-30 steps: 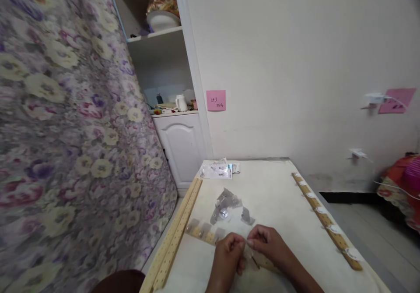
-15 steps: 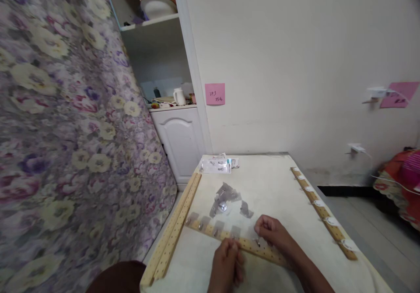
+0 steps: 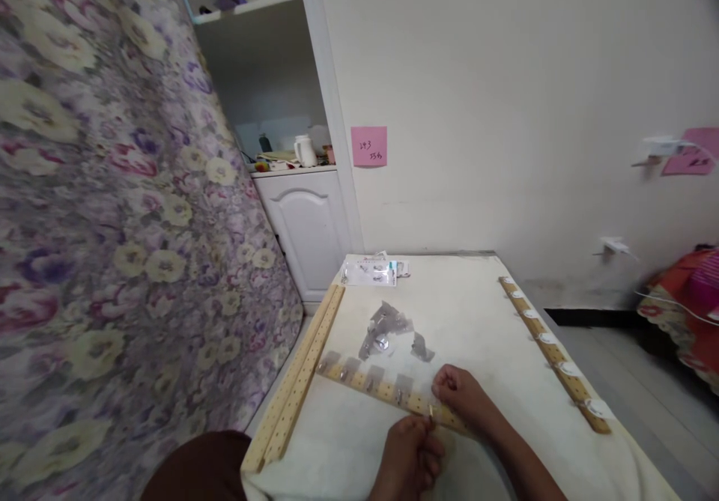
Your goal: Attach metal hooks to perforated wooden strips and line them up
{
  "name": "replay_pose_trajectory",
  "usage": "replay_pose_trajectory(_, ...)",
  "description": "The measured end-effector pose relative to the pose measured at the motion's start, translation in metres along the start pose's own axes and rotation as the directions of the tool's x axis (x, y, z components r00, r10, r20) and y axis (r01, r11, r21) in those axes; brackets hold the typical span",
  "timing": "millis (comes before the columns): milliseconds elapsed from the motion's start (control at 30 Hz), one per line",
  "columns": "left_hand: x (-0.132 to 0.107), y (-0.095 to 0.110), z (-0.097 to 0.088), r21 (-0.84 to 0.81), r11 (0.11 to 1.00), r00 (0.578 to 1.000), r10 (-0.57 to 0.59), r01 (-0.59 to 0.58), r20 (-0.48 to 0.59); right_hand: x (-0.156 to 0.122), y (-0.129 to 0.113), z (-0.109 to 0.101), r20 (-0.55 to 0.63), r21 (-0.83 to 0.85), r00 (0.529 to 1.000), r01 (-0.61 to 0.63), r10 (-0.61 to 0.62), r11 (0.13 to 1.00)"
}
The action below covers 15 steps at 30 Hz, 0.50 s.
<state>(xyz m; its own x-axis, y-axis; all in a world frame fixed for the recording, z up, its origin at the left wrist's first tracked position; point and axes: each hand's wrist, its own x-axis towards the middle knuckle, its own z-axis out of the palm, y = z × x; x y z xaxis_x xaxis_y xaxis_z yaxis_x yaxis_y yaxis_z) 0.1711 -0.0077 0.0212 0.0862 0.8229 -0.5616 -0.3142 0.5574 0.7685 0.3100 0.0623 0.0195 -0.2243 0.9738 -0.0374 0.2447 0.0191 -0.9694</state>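
A pale wooden strip with rows of holes [image 3: 359, 386] lies slantwise across the table. Several small clear plastic pieces with metal bits sit along it, one of them a clear piece [image 3: 403, 387] left of my hands. My left hand [image 3: 413, 448] is closed at the strip's near edge, fingertips pinched by a small shiny metal piece [image 3: 431, 413]. Just beyond the strip, my right hand [image 3: 459, 394] is closed with thumb and forefinger together. Whatever either pinch holds is too small to make out. Grey see-through packets [image 3: 387, 321] lie in a loose heap beyond the strip.
Two plain holed strips [image 3: 303, 374] lie along the table's left edge. Along the right edge runs another strip [image 3: 553, 355] bearing several white round pieces. Clear packaging [image 3: 368, 270] lies at the back left. A floral curtain [image 3: 140, 224] hangs at left; a wall stands behind.
My left hand has moved right along the strip to the metal piece near my right hand. My right hand has shifted only slightly. The whole view has tilted a little.
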Motion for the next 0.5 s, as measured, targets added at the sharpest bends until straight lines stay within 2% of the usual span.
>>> replay_pose_trajectory(200,0.0,0.001,0.006,0.036,0.999,0.996,0.025,-0.022,-0.09,0.001,0.01,-0.002,-0.025,-0.045,1.0,-0.013,0.012,0.999)
replay_pose_trajectory(500,0.003,0.003,0.012,0.006,0.999,0.986,0.035,-0.035,-0.165,0.002,0.019,-0.003,0.016,-0.009,0.999,-0.037,0.038,0.999)
